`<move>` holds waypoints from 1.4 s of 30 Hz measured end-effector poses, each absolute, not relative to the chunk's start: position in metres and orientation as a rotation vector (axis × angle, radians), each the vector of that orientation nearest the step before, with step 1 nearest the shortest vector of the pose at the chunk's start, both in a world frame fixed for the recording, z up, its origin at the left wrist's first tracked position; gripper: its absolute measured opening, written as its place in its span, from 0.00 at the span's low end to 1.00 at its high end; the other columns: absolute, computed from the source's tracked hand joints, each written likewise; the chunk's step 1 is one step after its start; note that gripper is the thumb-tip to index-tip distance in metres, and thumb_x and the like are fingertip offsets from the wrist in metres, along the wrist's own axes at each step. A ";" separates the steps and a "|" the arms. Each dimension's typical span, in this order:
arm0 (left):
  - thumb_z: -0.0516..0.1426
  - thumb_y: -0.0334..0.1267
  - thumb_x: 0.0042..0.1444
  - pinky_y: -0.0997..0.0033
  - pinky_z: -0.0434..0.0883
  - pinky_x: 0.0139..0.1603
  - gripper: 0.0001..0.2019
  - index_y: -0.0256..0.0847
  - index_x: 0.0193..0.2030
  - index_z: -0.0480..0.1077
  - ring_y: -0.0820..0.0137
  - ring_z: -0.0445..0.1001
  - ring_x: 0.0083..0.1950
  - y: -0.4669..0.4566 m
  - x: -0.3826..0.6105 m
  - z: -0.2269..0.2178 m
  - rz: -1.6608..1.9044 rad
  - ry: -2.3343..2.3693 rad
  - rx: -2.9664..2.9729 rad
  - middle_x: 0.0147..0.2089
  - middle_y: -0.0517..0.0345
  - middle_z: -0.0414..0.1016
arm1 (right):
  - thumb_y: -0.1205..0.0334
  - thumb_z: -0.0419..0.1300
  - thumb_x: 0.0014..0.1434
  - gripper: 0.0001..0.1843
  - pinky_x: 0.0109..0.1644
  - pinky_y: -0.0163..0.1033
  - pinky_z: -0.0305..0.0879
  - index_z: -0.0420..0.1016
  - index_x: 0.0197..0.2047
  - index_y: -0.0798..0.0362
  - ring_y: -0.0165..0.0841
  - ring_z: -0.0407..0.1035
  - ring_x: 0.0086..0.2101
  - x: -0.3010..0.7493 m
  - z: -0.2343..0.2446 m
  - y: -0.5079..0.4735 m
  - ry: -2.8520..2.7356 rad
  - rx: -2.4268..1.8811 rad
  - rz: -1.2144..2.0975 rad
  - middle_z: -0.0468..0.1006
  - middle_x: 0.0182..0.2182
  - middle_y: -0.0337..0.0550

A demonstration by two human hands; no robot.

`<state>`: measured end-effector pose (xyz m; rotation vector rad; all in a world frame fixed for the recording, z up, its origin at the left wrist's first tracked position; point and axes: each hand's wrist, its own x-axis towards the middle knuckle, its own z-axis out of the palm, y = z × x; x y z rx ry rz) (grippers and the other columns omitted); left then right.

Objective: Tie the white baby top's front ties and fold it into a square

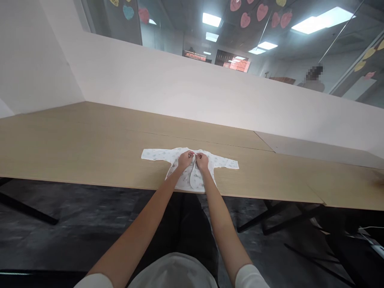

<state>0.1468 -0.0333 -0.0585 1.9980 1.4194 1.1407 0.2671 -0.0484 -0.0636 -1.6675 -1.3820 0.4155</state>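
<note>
A small white baby shirt (183, 182) with a faint print lies on the table, its two sleeves spread out to the left and right. Its front has an opening down the middle, with a curved edge of cloth below my hands. My left hand (185, 159) pinches the cloth near the neckline, just left of the opening. Close beside it, my right hand (202, 161) pinches the other front edge at the same height. The fingertips of both hands nearly meet, and what lies exactly between them is too small to make out.
The long wooden table (105, 152) runs across the view, with a white wall (180, 88) behind it. Above the wall is a window with paper hearts (262, 12); a person (313, 82) is beyond the glass. Dark table legs (264, 218) and a black chair (348, 248) are at the lower right.
</note>
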 end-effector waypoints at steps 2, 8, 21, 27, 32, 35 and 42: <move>0.53 0.32 0.57 0.69 0.71 0.50 0.12 0.40 0.44 0.76 0.67 0.76 0.44 -0.034 0.146 -0.057 1.135 1.402 2.006 0.45 0.54 0.80 | 0.61 0.54 0.58 0.13 0.47 0.38 0.65 0.79 0.41 0.54 0.36 0.73 0.40 0.267 -0.063 -0.049 -1.392 -1.650 0.423 0.81 0.40 0.47; 0.53 0.31 0.55 0.69 0.71 0.51 0.13 0.40 0.43 0.76 0.67 0.76 0.45 -0.038 0.145 -0.054 1.135 1.383 2.001 0.46 0.54 0.79 | 0.64 0.51 0.57 0.15 0.48 0.37 0.64 0.79 0.38 0.53 0.35 0.73 0.40 0.266 -0.061 -0.053 -1.417 -1.610 0.452 0.81 0.39 0.45; 0.54 0.36 0.57 0.72 0.72 0.46 0.12 0.38 0.40 0.78 0.67 0.77 0.41 -0.037 0.146 -0.053 1.196 1.422 1.916 0.42 0.52 0.81 | 0.61 0.54 0.56 0.10 0.38 0.35 0.63 0.76 0.37 0.52 0.33 0.69 0.29 0.263 -0.055 -0.058 -1.406 -1.657 0.445 0.76 0.25 0.38; 0.55 0.38 0.57 0.73 0.71 0.44 0.10 0.39 0.39 0.78 0.68 0.77 0.40 -0.033 0.146 -0.058 1.138 1.443 1.955 0.40 0.53 0.81 | 0.59 0.55 0.56 0.08 0.36 0.34 0.61 0.74 0.34 0.51 0.32 0.67 0.28 0.262 -0.055 -0.057 -1.425 -1.683 0.442 0.73 0.22 0.35; 0.52 0.38 0.60 0.72 0.70 0.45 0.11 0.40 0.42 0.75 0.68 0.76 0.42 -0.033 0.147 -0.061 1.081 1.491 2.023 0.42 0.54 0.80 | 0.60 0.55 0.56 0.08 0.37 0.34 0.62 0.75 0.33 0.50 0.32 0.68 0.30 0.264 -0.055 -0.056 -1.451 -1.700 0.439 0.73 0.24 0.35; 0.50 0.39 0.62 0.72 0.69 0.45 0.12 0.40 0.43 0.74 0.68 0.75 0.42 -0.033 0.148 -0.060 1.062 1.500 2.060 0.42 0.53 0.79 | 0.60 0.54 0.55 0.08 0.38 0.34 0.62 0.75 0.33 0.50 0.32 0.68 0.31 0.265 -0.056 -0.054 -1.448 -1.689 0.451 0.74 0.25 0.35; 0.49 0.36 0.61 0.70 0.67 0.45 0.12 0.40 0.41 0.74 0.66 0.75 0.43 -0.034 0.149 -0.055 0.971 1.623 2.124 0.41 0.52 0.79 | 0.64 0.53 0.54 0.09 0.43 0.35 0.63 0.75 0.33 0.50 0.33 0.70 0.36 0.264 -0.061 -0.049 -1.375 -1.674 0.478 0.78 0.33 0.38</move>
